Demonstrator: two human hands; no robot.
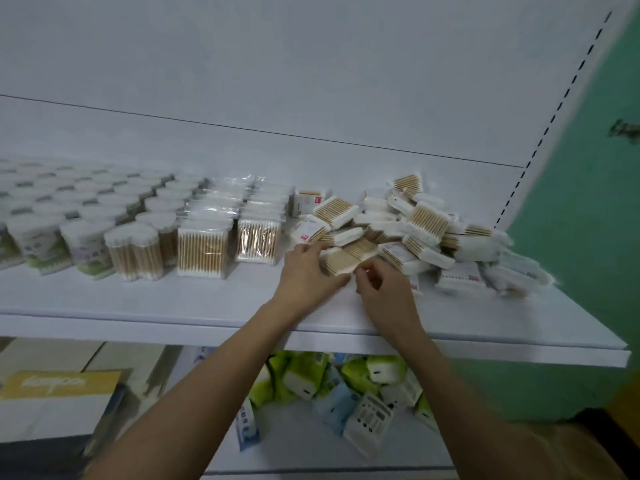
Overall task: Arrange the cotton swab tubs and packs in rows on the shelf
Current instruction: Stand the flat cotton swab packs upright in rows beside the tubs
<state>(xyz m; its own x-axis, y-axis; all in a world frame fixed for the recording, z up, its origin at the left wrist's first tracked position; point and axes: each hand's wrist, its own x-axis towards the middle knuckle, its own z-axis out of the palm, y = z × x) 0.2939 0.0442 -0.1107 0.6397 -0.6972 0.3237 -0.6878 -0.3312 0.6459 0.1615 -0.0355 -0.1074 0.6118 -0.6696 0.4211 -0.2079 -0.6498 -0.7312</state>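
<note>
white shelf (173, 299) under a pale back panel, green wall off to the right, and it's a shelf of two halves. on the left, tubs (133, 249) stand in tidy rows running back to the panel, and next to them upright clear packs (202, 251) stand lined up front to back. on the right, a loose heap of flat packs (422, 233) lies tumbled every which way, well short of any row. both hands are in at the heap's near left corner. the left hand (306, 271) lays its fingers along the left end of one flat pack (348, 258); the right hand (384, 289) pinches at that pack's near edge, fingers curled. the pack lies just ahead of both hands, its long axis slanting from near-left to far-right. the left hand sits nearer the open gap beside the rows, so the carry looks like a short leftward one, with a turn to stand the pack up.
</note>
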